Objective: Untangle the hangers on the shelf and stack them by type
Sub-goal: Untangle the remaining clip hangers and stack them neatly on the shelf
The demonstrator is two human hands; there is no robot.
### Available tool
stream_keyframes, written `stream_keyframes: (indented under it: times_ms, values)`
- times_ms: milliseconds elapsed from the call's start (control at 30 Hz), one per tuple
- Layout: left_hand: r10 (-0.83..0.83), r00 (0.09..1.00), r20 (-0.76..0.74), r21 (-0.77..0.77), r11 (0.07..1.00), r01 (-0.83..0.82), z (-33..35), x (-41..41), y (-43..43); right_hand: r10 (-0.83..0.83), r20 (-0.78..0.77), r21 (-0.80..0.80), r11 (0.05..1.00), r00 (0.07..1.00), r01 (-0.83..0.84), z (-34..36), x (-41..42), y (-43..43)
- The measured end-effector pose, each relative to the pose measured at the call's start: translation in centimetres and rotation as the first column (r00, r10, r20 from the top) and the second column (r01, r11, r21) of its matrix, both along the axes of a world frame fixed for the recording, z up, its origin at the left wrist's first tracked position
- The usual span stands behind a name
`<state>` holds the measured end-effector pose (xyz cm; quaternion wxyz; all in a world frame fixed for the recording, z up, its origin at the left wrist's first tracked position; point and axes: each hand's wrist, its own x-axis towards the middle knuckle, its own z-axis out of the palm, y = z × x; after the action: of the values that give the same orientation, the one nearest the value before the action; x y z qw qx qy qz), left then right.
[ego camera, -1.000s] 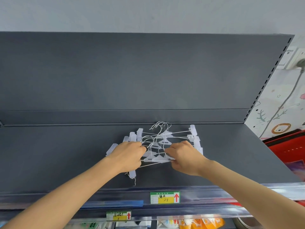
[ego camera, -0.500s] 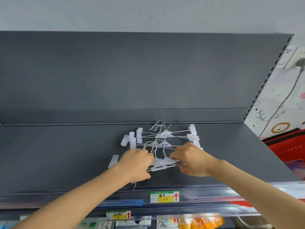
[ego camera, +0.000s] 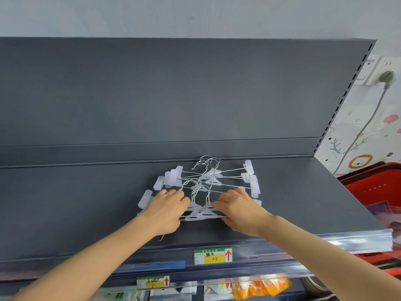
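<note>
Several small clip hangers [ego camera: 213, 181] of clear plastic with thin metal rods and wire hooks lie in a loose pile on the dark grey shelf [ego camera: 86, 203], hooks pointing to the back. My left hand [ego camera: 167, 210] grips the left end of the nearest hangers [ego camera: 201, 215], its fingers curled over the rods. My right hand [ego camera: 237, 210] holds the right end of the same front hangers. Both hands cover the clips at those ends.
The shelf's grey back panel [ego camera: 173, 94] rises behind the pile. A clear price rail with a green and yellow label [ego camera: 213, 255] runs along the front edge. A red basket [ego camera: 377, 187] stands at the right. Packaged goods show on the lower shelf.
Both hands have drawn the front hangers toward me, away from the rest of the pile. The hangers at the back stay in place.
</note>
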<state>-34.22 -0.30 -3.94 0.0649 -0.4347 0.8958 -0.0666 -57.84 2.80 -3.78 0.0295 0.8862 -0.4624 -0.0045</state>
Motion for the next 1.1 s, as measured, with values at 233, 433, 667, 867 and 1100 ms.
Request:
stream_keyframes:
  times_ms: [233, 433, 667, 867, 1100]
  values:
    - [-0.034, 0.999, -0.024, 0.071, 0.997, 0.036, 0.3, -0.4, -0.7, -0.019, -0.023, 0.061, 0.998, 1.0, 0.021, -0.1, -1.4, -0.7]
    - [-0.037, 0.999, -0.008, -0.007, 0.999, 0.037, -0.9, -0.9, -0.1, -0.197, 0.13, 0.055, 0.98, 0.972, 0.191, 0.3, -3.8, -1.1]
    - [0.022, 1.0, 0.02, -0.04, 0.999, -0.021, -1.9, -1.9, -0.5, -0.586, 0.226, 0.397, 0.785, 0.778, 0.476, -0.7, -5.0, -3.2]
    - [0.105, 0.995, 0.001, -0.035, 0.994, -0.104, -1.1, -2.8, -1.4, -0.589, 0.312, 0.431, 0.787, 0.745, 0.442, -0.3, -5.1, -4.5]
    - [0.093, 0.733, -0.674, -0.096, 0.973, -0.211, 0.5, 0.0, -2.0, -0.68, 0.566, 0.484, 0.732, 0.466, 0.48, -0.4, -6.5, -5.8]
